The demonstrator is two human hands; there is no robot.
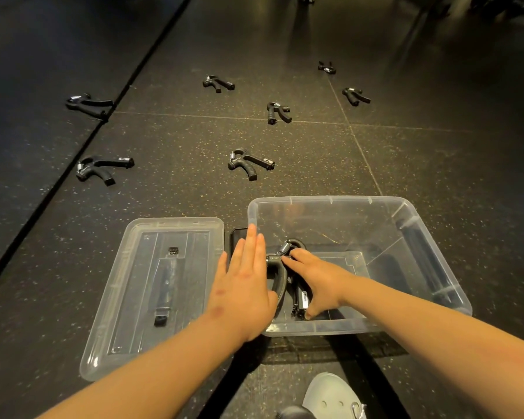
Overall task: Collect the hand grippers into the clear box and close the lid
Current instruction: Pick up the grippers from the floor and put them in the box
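Observation:
The clear box (pixel 436 267) stands open on the dark floor in front of me. Its clear lid (pixel 152 297) lies flat to the left of it. Inside the box, at its left end, lies a black hand gripper (pixel 280 282) with a metal spring. My right hand (pixel 318 279) reaches into the box and holds that gripper, fingers at the spring end and thumb low by the handle. My left hand (pixel 245 285) is flat with straight fingers against the box's left wall. Several more hand grippers lie scattered on the floor beyond, the nearest one (pixel 250 163) just past the box.
Other grippers lie at the left (pixel 103 169), far left (pixel 90 105) and further back (pixel 277 111). A raised black mat edge (pixel 73 164) runs diagonally on the left. My grey shoe (pixel 333 397) is at the bottom. A small dark object (pixel 238 237) sits between lid and box.

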